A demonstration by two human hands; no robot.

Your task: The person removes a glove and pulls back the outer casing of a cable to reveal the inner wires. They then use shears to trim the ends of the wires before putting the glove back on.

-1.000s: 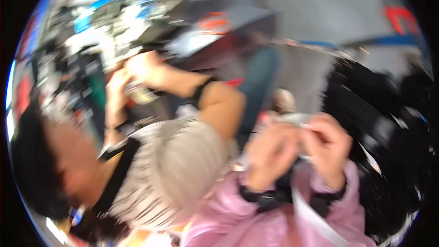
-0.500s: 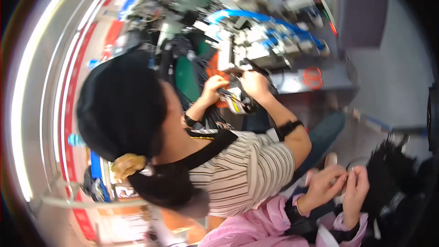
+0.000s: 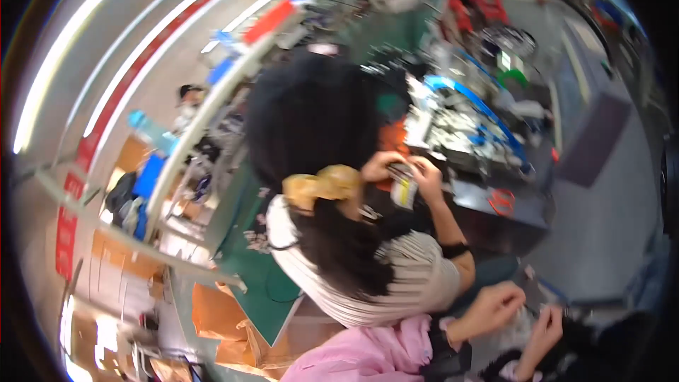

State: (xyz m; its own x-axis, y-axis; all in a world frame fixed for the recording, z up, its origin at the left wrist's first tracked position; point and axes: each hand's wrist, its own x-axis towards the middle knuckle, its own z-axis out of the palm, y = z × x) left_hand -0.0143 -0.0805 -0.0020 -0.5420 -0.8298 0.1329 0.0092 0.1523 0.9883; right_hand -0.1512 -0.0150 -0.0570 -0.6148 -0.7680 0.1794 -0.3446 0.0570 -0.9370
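Note:
At the lower right, my left hand (image 3: 492, 313) comes out of a pink sleeve (image 3: 385, 350) with a dark band at the wrist. Its fingers are curled into a pinch. My right hand (image 3: 544, 338) is raised a short way to the right, fingertips pressed together. Something thin and dark seems to lie between the hands, too small and blurred to name. Just ahead, a co-worker in a striped shirt (image 3: 424, 262) and a black cap (image 3: 311, 117) works with both hands on a dark bundle with a white and yellow label (image 3: 403, 191).
Beyond the co-worker, a bench carries many white parts (image 3: 456, 124), a blue curved strip (image 3: 488, 110) and orange-red scissors-like loops (image 3: 501, 201). A green mat (image 3: 265, 293) and brown paper bags (image 3: 233, 336) lie at the lower left. A grey panel (image 3: 594, 134) stands at the right.
The view has swung left, so the bench and co-worker appear farther right. My hands have moved apart and sit lower. The co-worker's head now hides more of the bench.

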